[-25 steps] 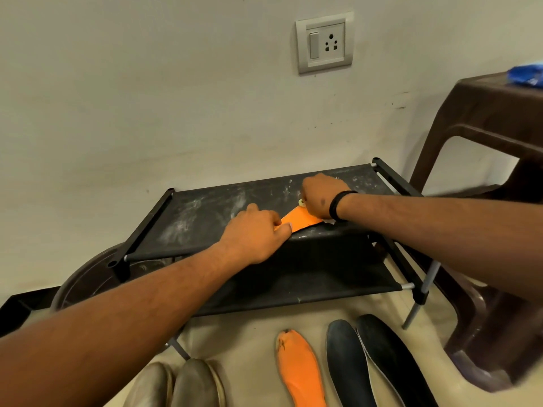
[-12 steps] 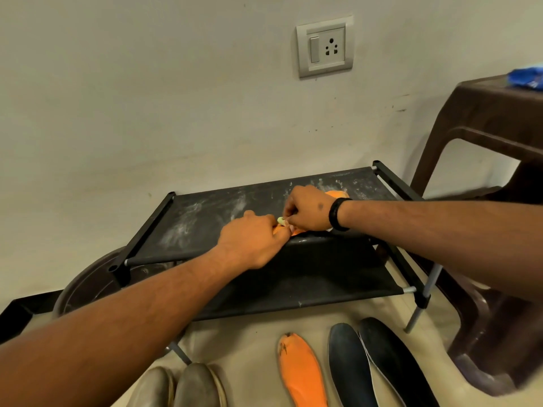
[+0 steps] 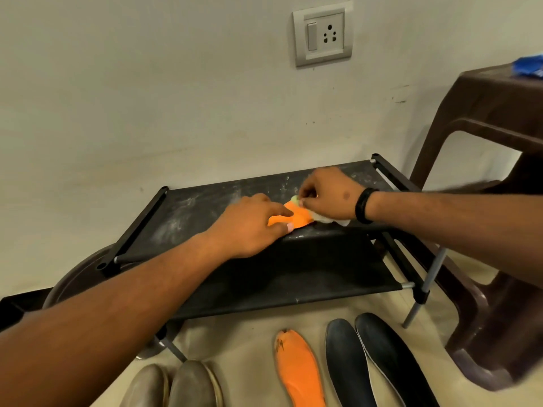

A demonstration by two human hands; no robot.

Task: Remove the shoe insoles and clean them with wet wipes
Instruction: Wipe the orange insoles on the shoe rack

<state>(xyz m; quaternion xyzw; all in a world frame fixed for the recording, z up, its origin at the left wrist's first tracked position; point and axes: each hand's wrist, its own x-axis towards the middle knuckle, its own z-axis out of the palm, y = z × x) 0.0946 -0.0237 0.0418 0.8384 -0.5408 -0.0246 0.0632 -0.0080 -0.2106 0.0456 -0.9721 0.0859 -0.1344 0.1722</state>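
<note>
One view, head cam: your left hand (image 3: 249, 224) pins the orange insole (image 3: 296, 219) flat on the rack's top shelf (image 3: 199, 207). Your right hand (image 3: 329, 195), fingers bunched on the wet wipe (image 3: 332, 220), has moved back toward the far end since half a second ago. You're mid-scrub; three insoles wait on the floor.

**Insoles and wipe: current holdings**

On the rack's top shelf I see one orange insole (image 3: 296, 217) lying flat, mostly covered by my hands. A crumpled whitish wet wipe (image 3: 329, 219) sits against its right end. On the floor I count three more insoles side by side: a second orange insole (image 3: 299, 368), scuffed at the toe, and two dark insoles (image 3: 346, 362) just beside it.
</note>
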